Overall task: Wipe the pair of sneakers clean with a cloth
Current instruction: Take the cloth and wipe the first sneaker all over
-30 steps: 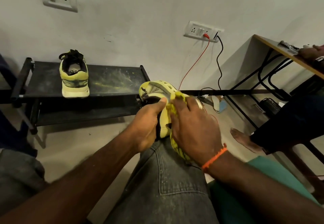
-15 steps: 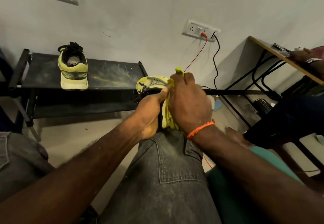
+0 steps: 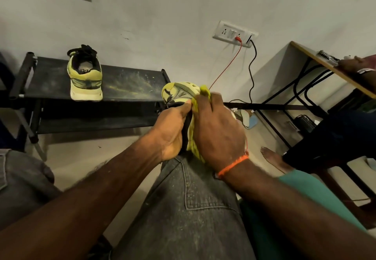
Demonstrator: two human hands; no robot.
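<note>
Both hands are hiding most of the yellow-green sneaker on the knee (image 3: pixel 179 92); the yellow cloth (image 3: pixel 204 92) is peeking out at twelve o'clock of the right hand (image 3: pixel 217 129).

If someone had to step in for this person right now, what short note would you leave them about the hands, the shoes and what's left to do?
Left hand: grips the held sneaker, steadying it on the knee.
Right hand: presses the yellow cloth against that sneaker's side.
Second sneaker: stands on the black rack, heel toward the camera, untouched by either hand.
Done: cannot tell how clean the held sneaker is; wiping is under way.
Left: finish this one, then check and wipe the one on the rack.
</note>
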